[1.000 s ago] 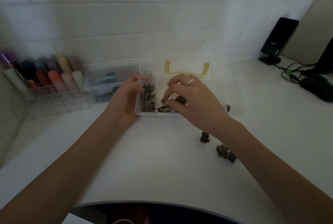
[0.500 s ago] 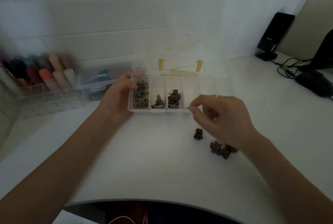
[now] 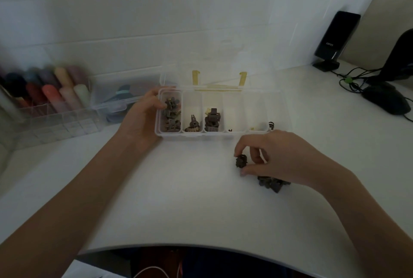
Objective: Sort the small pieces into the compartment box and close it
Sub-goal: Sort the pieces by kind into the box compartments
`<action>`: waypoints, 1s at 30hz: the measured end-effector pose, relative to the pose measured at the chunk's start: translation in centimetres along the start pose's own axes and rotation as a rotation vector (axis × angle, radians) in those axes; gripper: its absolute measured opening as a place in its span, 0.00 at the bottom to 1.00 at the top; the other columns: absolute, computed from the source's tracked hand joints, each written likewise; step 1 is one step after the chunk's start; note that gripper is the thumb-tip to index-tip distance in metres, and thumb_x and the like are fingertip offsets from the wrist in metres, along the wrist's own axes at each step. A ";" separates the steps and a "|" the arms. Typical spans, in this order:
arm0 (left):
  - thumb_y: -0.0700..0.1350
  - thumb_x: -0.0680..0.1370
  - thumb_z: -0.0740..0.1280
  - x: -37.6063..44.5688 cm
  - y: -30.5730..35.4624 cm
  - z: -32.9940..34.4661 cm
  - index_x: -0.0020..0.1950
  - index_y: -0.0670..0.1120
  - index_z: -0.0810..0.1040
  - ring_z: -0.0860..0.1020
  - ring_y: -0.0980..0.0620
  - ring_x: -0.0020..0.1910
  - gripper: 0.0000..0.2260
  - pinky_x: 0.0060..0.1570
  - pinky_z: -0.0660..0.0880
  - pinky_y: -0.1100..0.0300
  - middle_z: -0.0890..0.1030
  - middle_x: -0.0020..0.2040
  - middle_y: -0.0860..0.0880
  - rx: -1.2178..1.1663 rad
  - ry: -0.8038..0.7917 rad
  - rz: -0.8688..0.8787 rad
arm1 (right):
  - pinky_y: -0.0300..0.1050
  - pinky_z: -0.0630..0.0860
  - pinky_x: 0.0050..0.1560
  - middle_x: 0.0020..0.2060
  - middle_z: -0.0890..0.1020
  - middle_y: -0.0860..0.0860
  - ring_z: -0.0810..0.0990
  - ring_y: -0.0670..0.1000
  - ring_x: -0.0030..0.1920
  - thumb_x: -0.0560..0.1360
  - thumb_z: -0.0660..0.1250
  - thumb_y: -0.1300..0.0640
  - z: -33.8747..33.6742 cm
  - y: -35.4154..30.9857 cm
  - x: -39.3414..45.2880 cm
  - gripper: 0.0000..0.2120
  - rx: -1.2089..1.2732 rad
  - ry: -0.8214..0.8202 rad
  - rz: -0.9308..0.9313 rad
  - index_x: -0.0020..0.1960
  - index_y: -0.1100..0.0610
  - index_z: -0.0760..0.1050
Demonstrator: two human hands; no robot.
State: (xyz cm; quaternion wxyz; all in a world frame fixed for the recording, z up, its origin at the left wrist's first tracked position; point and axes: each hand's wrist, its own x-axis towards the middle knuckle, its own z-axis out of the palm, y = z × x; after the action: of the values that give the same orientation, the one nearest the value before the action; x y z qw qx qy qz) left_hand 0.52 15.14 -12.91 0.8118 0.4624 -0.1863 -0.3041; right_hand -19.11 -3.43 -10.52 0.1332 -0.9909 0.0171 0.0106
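Observation:
A clear compartment box [image 3: 234, 134] stands open on the white table, its lid [image 3: 219, 72] with yellow latches raised behind. The three left compartments hold small dark pieces [image 3: 171, 114]. My left hand [image 3: 143, 119] grips the box's left end, thumb over the rim. My right hand [image 3: 279, 157] is in front of the box and pinches a small dark piece [image 3: 241, 161] between thumb and fingers, at the table surface. More dark pieces [image 3: 271, 183] lie just under that hand, and another dark piece [image 3: 271, 125] sits at the box's right end.
A clear rack of coloured tubes [image 3: 44, 96] and a clear case [image 3: 116, 98] stand at the left by the wall. A black speaker [image 3: 335, 40], cables [image 3: 350, 81] and a black mouse [image 3: 386, 98] are at the right. The table's curved front edge [image 3: 201, 245] is near me.
My right hand has left the box's middle compartments, come down to the table in front of the box and closed its fingers on a loose dark piece. My left hand stays on the box.

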 end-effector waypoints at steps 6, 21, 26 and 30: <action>0.32 0.72 0.51 0.0 0.1 0.0 0.48 0.46 0.75 0.79 0.50 0.41 0.17 0.38 0.79 0.58 0.80 0.42 0.47 0.017 0.007 0.000 | 0.40 0.74 0.39 0.38 0.75 0.41 0.73 0.44 0.35 0.68 0.74 0.52 0.6 -0.2 0.4 0.16 0.204 -0.033 -0.039 0.47 0.43 0.68; 0.35 0.66 0.56 0.3 -0.1 -0.7 0.51 0.45 0.75 0.78 0.48 0.44 0.16 0.41 0.78 0.56 0.79 0.46 0.46 0.036 -0.018 0.013 | 0.38 0.74 0.40 0.39 0.77 0.45 0.73 0.46 0.37 0.70 0.73 0.55 1.2 0.1 0.5 0.13 0.282 -0.008 -0.057 0.51 0.45 0.74; 0.34 0.67 0.55 0.4 -0.2 -0.6 0.50 0.45 0.75 0.78 0.48 0.43 0.16 0.39 0.78 0.58 0.79 0.44 0.46 0.017 -0.026 0.015 | 0.33 0.71 0.36 0.40 0.77 0.39 0.74 0.48 0.36 0.72 0.71 0.56 1.3 -0.3 0.5 0.12 0.326 0.070 -0.118 0.52 0.46 0.72; 0.34 0.68 0.54 0.4 -0.2 -0.6 0.50 0.45 0.75 0.78 0.49 0.43 0.16 0.40 0.78 0.58 0.79 0.45 0.46 0.019 -0.027 0.008 | 0.37 0.71 0.36 0.39 0.77 0.43 0.72 0.48 0.32 0.70 0.72 0.50 1.5 -1.8 1.6 0.11 0.326 0.263 -0.186 0.52 0.49 0.77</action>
State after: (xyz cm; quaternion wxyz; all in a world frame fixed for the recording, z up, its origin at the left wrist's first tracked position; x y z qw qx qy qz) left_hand 1.05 15.18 -13.34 0.8061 0.4650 -0.2021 -0.3052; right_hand -17.49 -1.37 -11.51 0.2885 -0.9465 -0.0556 -0.1337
